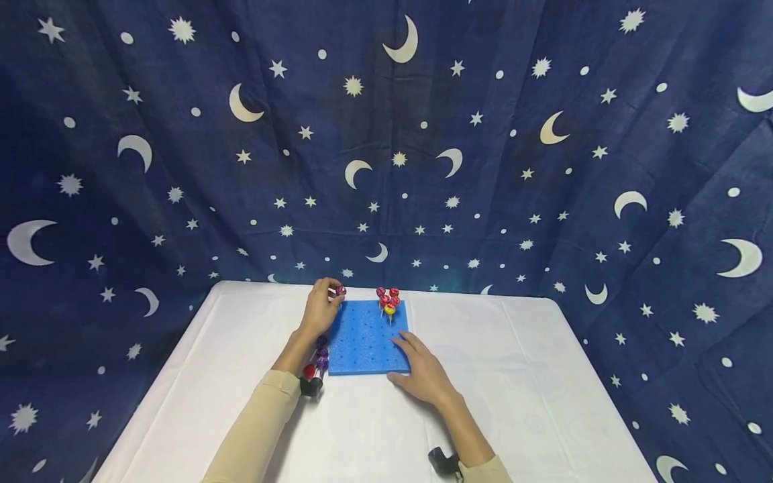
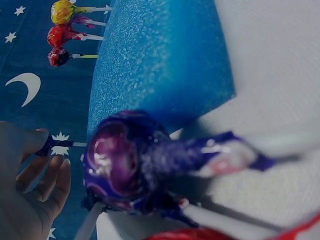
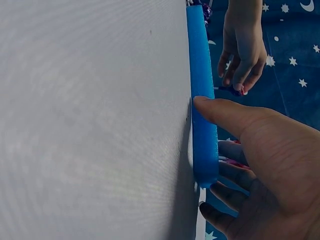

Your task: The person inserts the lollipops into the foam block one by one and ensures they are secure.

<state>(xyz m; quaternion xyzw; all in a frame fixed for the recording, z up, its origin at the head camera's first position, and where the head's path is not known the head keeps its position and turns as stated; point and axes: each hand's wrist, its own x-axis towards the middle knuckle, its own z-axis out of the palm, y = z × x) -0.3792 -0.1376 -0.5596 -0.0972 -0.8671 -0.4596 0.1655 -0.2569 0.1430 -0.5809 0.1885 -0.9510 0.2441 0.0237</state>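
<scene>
My left hand [image 1: 322,310] pinches a dark-wrapped lollipop [image 1: 341,290] at the far left corner of the blue foam board [image 1: 362,345]; in the left wrist view the fingers [image 2: 42,175] hold its wrapped head, and its white stick meets the board's edge. Several lollipops, red ones and a yellow one [image 1: 389,309], stand upright at the board's far right. My right hand [image 1: 423,372] rests at the board's near right corner, fingers spread; in the right wrist view its thumb [image 3: 220,111] touches the board's side [image 3: 202,75].
Several purple-wrapped lollipops [image 1: 323,355] and a red one [image 1: 309,371] lie along the board's left side, beneath my left forearm. A white cloth [image 1: 513,402] covers the table, and a dark blue curtain [image 1: 423,100] with moons and stars hangs behind it.
</scene>
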